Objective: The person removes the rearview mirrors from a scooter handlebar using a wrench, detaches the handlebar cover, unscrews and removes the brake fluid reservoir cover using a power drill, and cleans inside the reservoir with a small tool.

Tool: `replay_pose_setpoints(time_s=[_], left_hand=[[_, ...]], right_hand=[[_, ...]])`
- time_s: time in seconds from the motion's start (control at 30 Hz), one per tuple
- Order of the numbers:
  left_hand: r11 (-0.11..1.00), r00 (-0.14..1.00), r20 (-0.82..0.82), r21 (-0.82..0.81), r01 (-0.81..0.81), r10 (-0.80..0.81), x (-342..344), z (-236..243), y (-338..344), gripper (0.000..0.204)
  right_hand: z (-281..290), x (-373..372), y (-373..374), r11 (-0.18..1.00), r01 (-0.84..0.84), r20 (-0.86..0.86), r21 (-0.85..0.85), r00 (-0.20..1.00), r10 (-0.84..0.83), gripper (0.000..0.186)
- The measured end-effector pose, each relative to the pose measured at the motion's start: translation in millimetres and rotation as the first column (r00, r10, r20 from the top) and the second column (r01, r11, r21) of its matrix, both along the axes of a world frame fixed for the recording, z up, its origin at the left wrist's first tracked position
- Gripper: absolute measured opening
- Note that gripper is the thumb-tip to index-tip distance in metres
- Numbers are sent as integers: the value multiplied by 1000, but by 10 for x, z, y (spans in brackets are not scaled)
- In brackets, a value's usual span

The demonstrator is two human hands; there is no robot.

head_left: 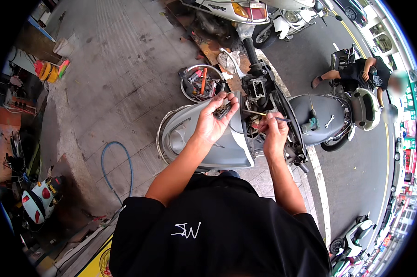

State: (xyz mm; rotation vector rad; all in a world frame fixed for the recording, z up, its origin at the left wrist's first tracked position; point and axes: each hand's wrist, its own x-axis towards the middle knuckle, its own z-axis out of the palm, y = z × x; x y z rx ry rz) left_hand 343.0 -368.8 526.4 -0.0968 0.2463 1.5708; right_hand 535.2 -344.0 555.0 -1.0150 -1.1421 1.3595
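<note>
My left hand [208, 123] is turned palm up over the grey front panel [185, 138] of a scooter, its fingers curled round a small dark part [223, 110] whose kind I cannot make out. To its right, my right hand [275, 133] pinches a thin tool [254, 112] with a slim metallic end, a yellow band and a dark handle. The tool's end points left toward the part, apart from it. Beneath both hands lies the scooter's uncovered handlebar area [258, 87], with exposed dark housings and a red component [254, 123] partly hidden by my right hand.
A round metal bowl [182, 87] of tools, one orange-handled, stands beyond the panel. On the scooter seat [324, 104] rest a teal drill [313, 122] and a wrench [329, 121]. A blue hose [102, 159] curves over the pavement. At right, a person [356, 74] sits on a motorbike.
</note>
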Motion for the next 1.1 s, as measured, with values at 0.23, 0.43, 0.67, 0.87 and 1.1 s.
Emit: replay_pose_setpoints(time_s=[0.23,0.43,0.67,0.87,1.1], left_hand=[[994,996,-13,-59,-87,86,-366,-497,-289,22],[971,985,-51,-163,-172,166,-532,-722,-760,18],[926,959,-94,-251,-282,266,-680,-847,-1086,18],[926,957,-88,-244,-289,275,-636,-779,-1053,18],[940,965,-85,-220,-259,246,-589,-715,-980,18]], right_hand=[[680,368,1057,914,-351,744,202,662,90,19],[784,112,1411,778,-613,847,140,482,227,14],[856,28,1568,658,-748,923,81,305,233,15],[865,-1,1545,635,-766,945,102,274,179,16],[831,13,1549,701,-711,939,55,275,205,18]])
